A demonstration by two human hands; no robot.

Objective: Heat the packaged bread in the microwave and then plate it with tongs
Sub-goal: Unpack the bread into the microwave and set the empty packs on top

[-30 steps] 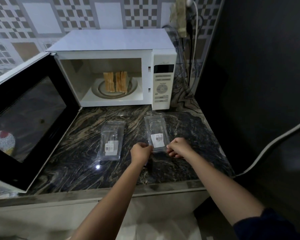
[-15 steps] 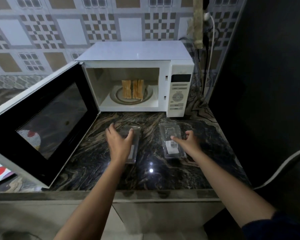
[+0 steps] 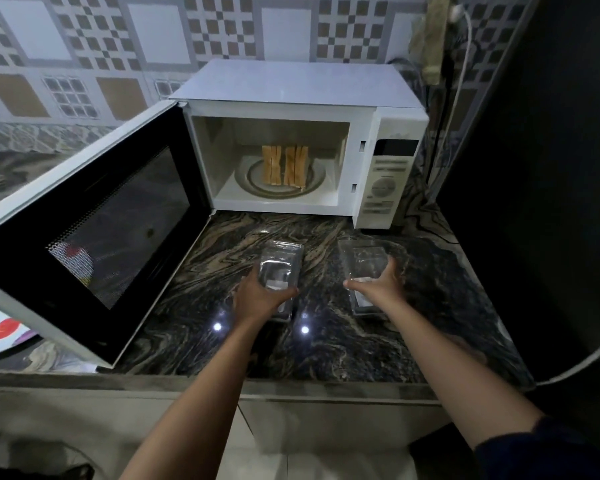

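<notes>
Two clear plastic packs sit side by side at the middle of the frame on the dark marbled surface [image 3: 343,344], just in front of one white microwave [image 3: 291,88]. Its one door [image 3: 94,230] hangs wide open toward the left of the frame. Inside, the bread [image 3: 284,166] stands on edge in two clusters on the round turntable [image 3: 246,176]; the exact number of slices is hard to tell.

Two bare forearms reach up from the bottom edge. The left hand [image 3: 260,299] lies over the near half of the left pack [image 3: 281,265], fingers on its left edge and thumb curled round its right, gripping it. The right hand [image 3: 378,289] spans the right pack [image 3: 362,259] likewise, thumb pointing left and fingers bent round the right edge.

One patterned plate [image 3: 0,332] shows at the lower left, partly behind the door. One pale cable [image 3: 586,358] crosses the lower right corner.
</notes>
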